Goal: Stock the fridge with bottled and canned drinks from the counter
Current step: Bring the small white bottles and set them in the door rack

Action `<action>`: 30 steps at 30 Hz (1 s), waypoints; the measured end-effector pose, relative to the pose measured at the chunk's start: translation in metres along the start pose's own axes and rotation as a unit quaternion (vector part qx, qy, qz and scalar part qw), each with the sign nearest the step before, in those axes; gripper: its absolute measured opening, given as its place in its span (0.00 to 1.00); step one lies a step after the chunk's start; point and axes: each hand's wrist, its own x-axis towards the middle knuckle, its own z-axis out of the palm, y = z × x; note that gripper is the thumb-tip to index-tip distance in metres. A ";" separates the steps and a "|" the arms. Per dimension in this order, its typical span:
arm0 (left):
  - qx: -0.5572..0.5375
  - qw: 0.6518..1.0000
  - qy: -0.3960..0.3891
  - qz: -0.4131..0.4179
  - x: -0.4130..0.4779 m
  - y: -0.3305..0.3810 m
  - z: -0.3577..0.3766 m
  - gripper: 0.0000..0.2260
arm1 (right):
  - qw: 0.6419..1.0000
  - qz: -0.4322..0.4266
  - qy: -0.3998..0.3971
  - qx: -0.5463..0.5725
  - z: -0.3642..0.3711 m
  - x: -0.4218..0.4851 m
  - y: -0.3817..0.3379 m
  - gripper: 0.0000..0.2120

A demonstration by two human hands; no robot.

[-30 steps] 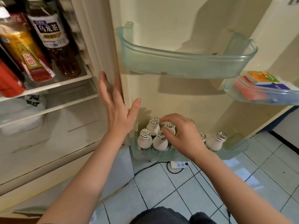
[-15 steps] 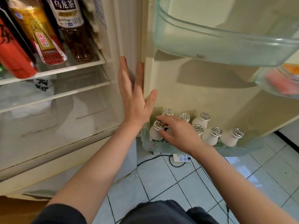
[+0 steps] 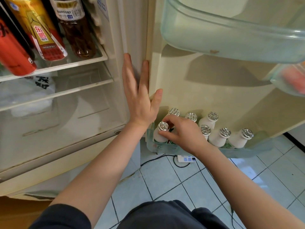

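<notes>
Several small white bottles with foil caps stand in the bottom door bin (image 3: pixel 247 152) of the open fridge. My right hand (image 3: pixel 183 134) curls round the leftmost white bottle (image 3: pixel 159 137) at its neck, at the bin's left end. My left hand (image 3: pixel 140 98) lies flat with straight fingers against the fridge frame by the door hinge. Other white bottles (image 3: pixel 218 137) stand to the right of my right hand. On the upper shelf (image 3: pixel 69 65) stand a brown tea bottle (image 3: pixel 77 37), a yellow-and-red drink bottle (image 3: pixel 44 33) and a red can (image 3: pixel 14 57).
An empty door bin (image 3: pixel 231 38) juts out above, and another bin (image 3: pixel 290 78) with a red packet sits at the right edge. A white plastic bag (image 3: pixel 28 95) lies on a lower shelf. A power strip (image 3: pixel 185 159) and cables lie on the tiled floor.
The view has moved closer and lower. My right hand shifted left from the middle bottles to the leftmost bottle. My left hand stays flat on the frame.
</notes>
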 end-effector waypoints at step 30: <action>-0.008 1.000 0.006 0.007 -0.001 -0.001 0.001 0.27 | 0.992 0.014 0.109 -0.063 -0.034 0.013 0.018 0.13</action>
